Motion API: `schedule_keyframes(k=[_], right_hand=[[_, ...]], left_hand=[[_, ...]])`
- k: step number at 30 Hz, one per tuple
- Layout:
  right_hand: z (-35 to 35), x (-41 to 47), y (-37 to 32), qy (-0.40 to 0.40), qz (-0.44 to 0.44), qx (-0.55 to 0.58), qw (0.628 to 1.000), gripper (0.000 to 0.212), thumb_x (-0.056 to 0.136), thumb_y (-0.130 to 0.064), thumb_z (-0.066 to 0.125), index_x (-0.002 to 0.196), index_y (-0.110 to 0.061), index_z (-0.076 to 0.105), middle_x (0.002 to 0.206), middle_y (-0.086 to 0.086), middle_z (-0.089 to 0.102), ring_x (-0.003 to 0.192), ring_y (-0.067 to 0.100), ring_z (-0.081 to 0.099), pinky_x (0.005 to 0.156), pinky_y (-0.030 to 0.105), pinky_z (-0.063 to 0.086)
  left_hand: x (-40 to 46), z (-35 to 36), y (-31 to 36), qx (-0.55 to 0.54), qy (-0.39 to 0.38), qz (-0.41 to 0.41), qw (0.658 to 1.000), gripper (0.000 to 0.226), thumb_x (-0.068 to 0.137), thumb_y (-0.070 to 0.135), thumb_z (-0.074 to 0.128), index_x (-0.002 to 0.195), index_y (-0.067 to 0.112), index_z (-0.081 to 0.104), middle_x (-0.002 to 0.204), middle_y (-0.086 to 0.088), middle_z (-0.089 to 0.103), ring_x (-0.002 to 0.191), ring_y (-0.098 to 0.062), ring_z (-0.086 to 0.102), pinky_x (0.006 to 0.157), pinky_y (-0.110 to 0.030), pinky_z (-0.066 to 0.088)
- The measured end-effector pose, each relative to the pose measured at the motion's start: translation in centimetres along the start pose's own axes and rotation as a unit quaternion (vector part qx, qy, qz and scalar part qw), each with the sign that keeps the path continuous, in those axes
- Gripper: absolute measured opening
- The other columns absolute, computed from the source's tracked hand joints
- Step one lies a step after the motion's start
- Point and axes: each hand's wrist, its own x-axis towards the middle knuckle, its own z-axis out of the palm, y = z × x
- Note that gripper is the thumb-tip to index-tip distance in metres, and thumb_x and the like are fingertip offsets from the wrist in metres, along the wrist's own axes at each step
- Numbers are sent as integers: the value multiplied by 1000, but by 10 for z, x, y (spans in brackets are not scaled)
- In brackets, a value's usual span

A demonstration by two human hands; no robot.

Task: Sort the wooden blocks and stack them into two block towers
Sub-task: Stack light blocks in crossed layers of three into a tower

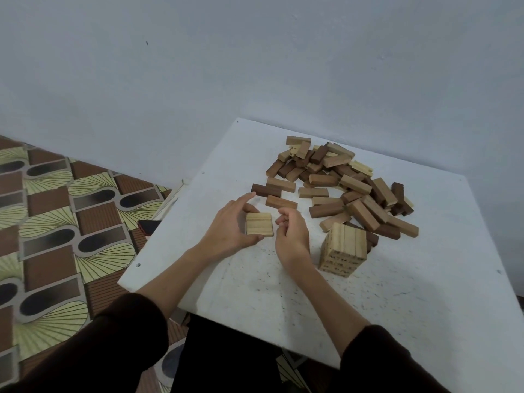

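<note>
Now, the white counter (pixel 368 307) is seen pushed up against a pale wall, with patterned floor (pixel 56 222) showing off its left edge, where a dark phone-like object (pixel 147 226) is partly hidden under the counter's rim. The far middle of the counter is taken up by the loose pile of wooden blocks (pixel 340 180), light and dark pieces mixed together and lying at all angles, so most of the sorting is judged still to be done. Nearer, just in front of that pile, a light block tower (pixel 343 249) is already stood up several layers high, its top layer laid crosswise to the layer below, presumably so each course locks the one under it. It is kept well to the right, apart from the work in hand, which leaves room for a second stack.

That second stack is being started to the left: a flat layer of light blocks (pixel 259 224), laid side by side and touching, is framed by both hands. The left hand (pixel 229 231) is held spread, thumb against the near edge and forefinger stretched past the far edge, apparently to square the pieces together. The right hand (pixel 292 229) is kept just beside the layer's right edge with fingers loosely curled, and nothing is seen held in it. A dark block (pixel 265 190) and a reddish block (pixel 281 201) lie just beyond the layer, near the fingertips.
</note>
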Motion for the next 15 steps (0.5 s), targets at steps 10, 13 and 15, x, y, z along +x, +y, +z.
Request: schedule_keyframes(k=[10, 13, 15], right_hand=[[-26, 0, -57, -78, -113, 38, 990, 44, 93, -3, 44, 135, -17, 43, 134, -2, 44, 117, 12, 48, 100, 31, 43], [-53, 3, -73, -81, -138, 4, 987, 45, 89, -4, 53, 131, -16, 46, 132, -1, 46, 112, 9, 49, 97, 27, 44], [-77, 0, -79, -127, -150, 17, 980, 42, 85, -6, 62, 122, -19, 48, 123, -3, 51, 101, 2, 54, 88, 22, 49]], left_hand=[[8, -29, 35, -89, 66, 16, 994, 86, 67, 10, 84, 138, 21, 37, 97, 15, 60, 91, 9, 56, 82, -6, 42], [12, -33, 55, -104, 73, 42, 991, 86, 68, 9, 83, 139, 19, 37, 99, 13, 61, 90, 6, 56, 82, -8, 44], [14, -34, 71, -117, 66, 51, 990, 86, 67, 7, 83, 139, 19, 37, 100, 9, 60, 86, 6, 57, 78, -9, 45]])
